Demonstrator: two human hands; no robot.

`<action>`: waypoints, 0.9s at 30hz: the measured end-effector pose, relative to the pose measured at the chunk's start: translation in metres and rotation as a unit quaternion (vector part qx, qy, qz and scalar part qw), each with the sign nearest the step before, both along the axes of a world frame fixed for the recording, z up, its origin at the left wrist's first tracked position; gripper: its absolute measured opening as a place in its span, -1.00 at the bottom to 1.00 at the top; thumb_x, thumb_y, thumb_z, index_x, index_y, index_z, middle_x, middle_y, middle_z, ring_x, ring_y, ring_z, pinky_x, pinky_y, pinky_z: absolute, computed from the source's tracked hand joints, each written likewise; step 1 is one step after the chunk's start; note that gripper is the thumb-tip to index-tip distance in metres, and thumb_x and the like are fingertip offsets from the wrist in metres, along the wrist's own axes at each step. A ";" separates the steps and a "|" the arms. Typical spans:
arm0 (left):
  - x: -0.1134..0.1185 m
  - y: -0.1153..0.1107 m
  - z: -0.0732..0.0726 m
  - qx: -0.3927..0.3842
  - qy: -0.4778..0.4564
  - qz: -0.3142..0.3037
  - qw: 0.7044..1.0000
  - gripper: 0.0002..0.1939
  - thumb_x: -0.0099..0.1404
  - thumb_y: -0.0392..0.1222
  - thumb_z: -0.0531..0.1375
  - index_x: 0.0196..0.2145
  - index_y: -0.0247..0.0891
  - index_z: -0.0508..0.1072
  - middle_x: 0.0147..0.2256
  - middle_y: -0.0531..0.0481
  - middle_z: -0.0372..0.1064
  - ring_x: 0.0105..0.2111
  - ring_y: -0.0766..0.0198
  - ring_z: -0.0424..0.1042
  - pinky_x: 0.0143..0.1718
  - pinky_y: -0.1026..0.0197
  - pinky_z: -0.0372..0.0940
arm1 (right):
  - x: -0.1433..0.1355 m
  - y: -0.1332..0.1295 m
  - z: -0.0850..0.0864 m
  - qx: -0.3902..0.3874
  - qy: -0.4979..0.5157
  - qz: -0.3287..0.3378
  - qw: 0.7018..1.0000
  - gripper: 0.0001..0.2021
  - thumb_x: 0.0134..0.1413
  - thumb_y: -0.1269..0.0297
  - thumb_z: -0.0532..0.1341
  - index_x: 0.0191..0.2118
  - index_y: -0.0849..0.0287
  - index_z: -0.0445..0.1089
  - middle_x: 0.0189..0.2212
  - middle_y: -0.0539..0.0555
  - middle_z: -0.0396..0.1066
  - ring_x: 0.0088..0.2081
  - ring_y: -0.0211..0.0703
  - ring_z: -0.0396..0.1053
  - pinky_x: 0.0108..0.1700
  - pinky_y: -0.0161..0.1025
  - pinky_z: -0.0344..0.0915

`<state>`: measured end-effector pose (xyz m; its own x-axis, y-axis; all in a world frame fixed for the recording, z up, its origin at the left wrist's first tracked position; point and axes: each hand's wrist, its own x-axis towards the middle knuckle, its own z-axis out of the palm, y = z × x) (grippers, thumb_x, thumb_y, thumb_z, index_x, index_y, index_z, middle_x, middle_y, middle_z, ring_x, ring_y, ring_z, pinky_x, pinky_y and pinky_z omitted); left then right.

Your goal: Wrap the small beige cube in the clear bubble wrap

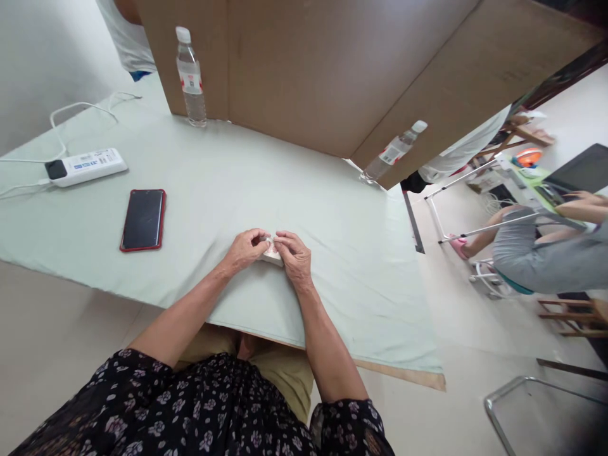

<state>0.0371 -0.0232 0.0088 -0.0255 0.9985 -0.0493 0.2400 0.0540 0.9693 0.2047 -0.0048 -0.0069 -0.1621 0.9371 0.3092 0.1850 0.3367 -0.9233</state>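
Note:
A small whitish box [272, 258] with reddish marks on its top lies between my hands, near the front part of the cloth-covered table [237, 190]. My left hand [247, 248] grips its left side, fingers curled and thumb on the top edge. At the box's right side, my right hand [294, 256] has its fingers bent together over the top. The fingertips of both hands almost meet there and hide part of the box. Details on its top are too small to tell.
A red-cased phone [143, 220] and a white power strip [88, 167] lie to the left. Two water bottles [191, 79] [393, 152] stand before a tall cardboard panel [294, 69]. A seated person [536, 253] is at the right beside a white-framed table.

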 end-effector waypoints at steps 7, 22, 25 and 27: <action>0.002 -0.001 0.001 -0.009 -0.022 -0.004 1.000 -0.63 0.11 -0.06 0.19 -0.17 -0.34 0.54 -0.41 0.03 0.42 -0.42 0.31 0.34 -0.35 0.27 0.26 | 0.004 0.002 0.000 -0.029 0.027 0.023 0.999 -0.86 0.13 0.19 0.30 -0.27 0.04 0.63 -0.04 0.10 0.53 0.05 -0.06 0.45 0.15 -0.08 0.34; 0.003 -0.001 -0.003 0.014 0.025 0.009 1.000 -0.69 0.20 -0.12 0.14 -0.15 -0.29 0.51 -0.36 0.02 0.44 -0.37 0.28 0.37 -0.28 0.24 0.31 | 0.016 -0.013 -0.002 0.226 -0.305 0.000 0.925 -0.78 0.26 0.17 0.22 -0.05 -0.09 0.56 0.11 0.11 0.44 0.14 0.06 0.32 0.18 0.08 0.20; 0.006 -0.005 -0.004 0.086 0.070 0.060 0.992 -0.68 0.19 -0.20 0.16 -0.11 -0.30 0.52 -0.22 -0.07 0.46 -0.29 0.25 0.40 -0.20 0.21 0.35 | 0.014 -0.014 -0.003 0.242 -0.305 -0.013 0.921 -0.80 0.27 0.17 0.21 -0.09 -0.07 0.57 0.09 0.11 0.44 0.12 0.04 0.33 0.16 0.06 0.21; 0.007 -0.009 -0.004 0.170 0.106 0.083 0.976 -0.69 0.19 -0.26 0.15 -0.11 -0.28 0.54 -0.12 -0.13 0.44 -0.19 0.20 0.41 -0.10 0.17 0.36 | 0.013 -0.013 -0.003 0.246 -0.297 -0.019 0.923 -0.80 0.28 0.17 0.21 -0.10 -0.07 0.57 0.10 0.12 0.44 0.12 0.05 0.34 0.16 0.05 0.21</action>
<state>0.0440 -0.0323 0.0046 -0.1625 0.9374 0.3079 0.4530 -0.2063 0.8673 0.2180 -0.0177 -0.0100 -0.4092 0.7152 0.5666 0.6289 0.6710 -0.3927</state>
